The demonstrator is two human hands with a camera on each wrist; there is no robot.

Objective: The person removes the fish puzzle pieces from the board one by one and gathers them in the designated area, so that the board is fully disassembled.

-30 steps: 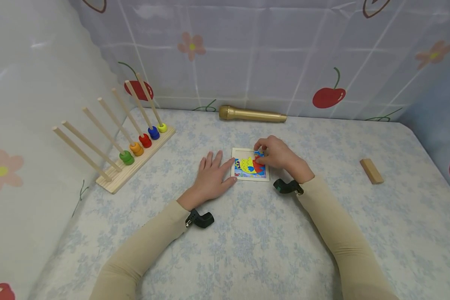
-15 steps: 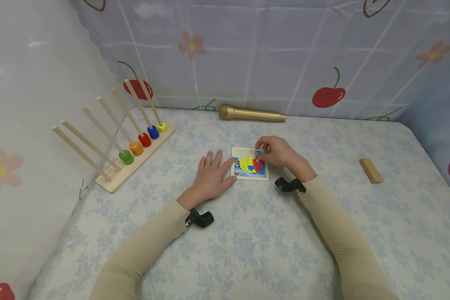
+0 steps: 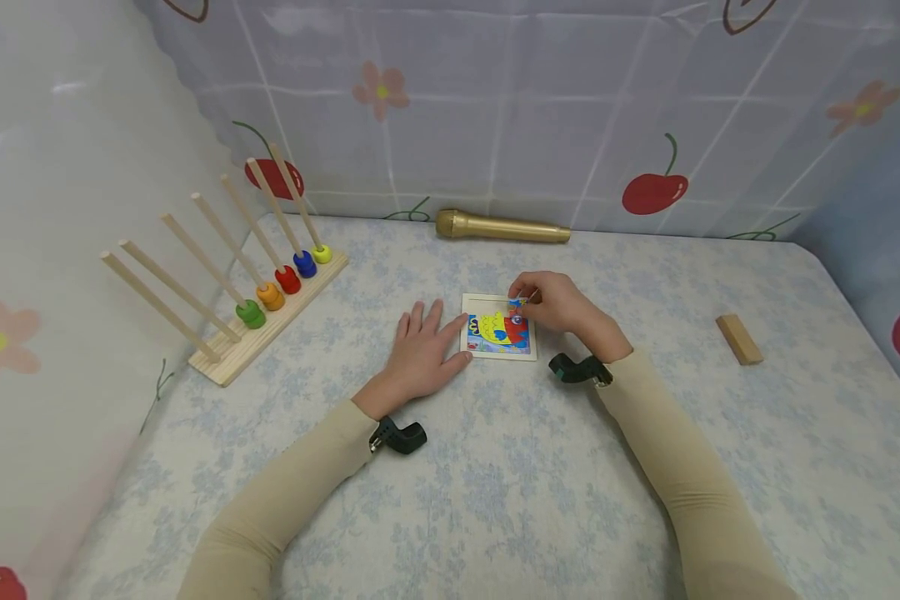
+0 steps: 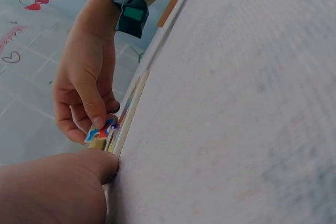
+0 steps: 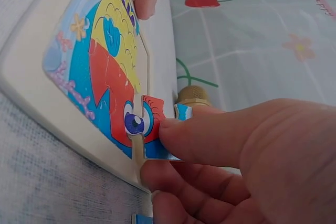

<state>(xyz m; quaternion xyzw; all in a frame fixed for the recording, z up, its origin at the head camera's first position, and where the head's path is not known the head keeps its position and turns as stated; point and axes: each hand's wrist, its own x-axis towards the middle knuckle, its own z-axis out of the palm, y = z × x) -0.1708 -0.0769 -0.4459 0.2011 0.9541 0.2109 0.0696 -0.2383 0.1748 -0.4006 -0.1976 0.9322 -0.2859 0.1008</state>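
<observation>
A jigsaw puzzle board (image 3: 481,353) with a pale frame and a red, yellow and blue fish picture lies on the table between my hands. My left hand (image 3: 418,360) rests with fingers spread, its index finger and thumb at the board's left edge. At the upper right of the board, my right hand (image 3: 558,304) pinches a puzzle piece (image 5: 154,113). This piece is red and blue with part of the fish's eye. In the right wrist view it stands tilted against the eye on the laid pieces (image 5: 107,72). The fingers hide part of it.
A wooden peg rack (image 3: 228,367) with coloured rings on its pegs stands at the left. Behind the board lies a gold microphone (image 3: 504,227). A small wooden block (image 3: 738,339) lies at the right. Patterned curtain (image 3: 510,108) closes off the back.
My right hand has shifted slightly to the right and turned the pinched puzzle piece a little at the board's upper right corner. The left hand has stayed in place.
</observation>
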